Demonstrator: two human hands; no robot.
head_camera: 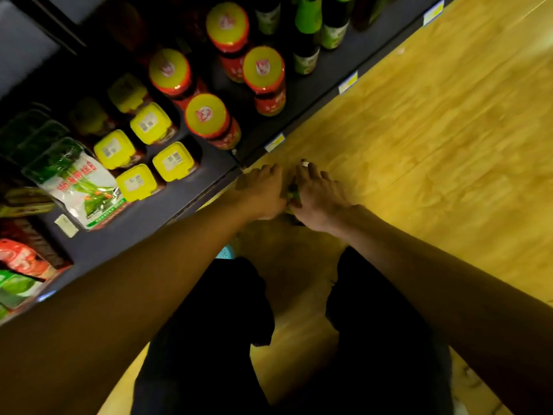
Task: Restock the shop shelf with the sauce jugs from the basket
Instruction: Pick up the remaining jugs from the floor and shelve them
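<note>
Both hands, left hand (pixel 263 193) and right hand (pixel 317 196), clasp a mostly hidden green-topped object (pixel 291 194) low over wood-grain floor (pixel 434 130), beside dark shelf (pixel 299 124).

Both arms stretched far forward and down, bare, converging just in front of the shelf edge (pixel 239 167). Left hand (pixel 263 193) and right hand (pixel 317 196) side by side, backs up, fingers spread and pointing forward, pressed around something small and greenish between them. Grip itself hidden.
</note>
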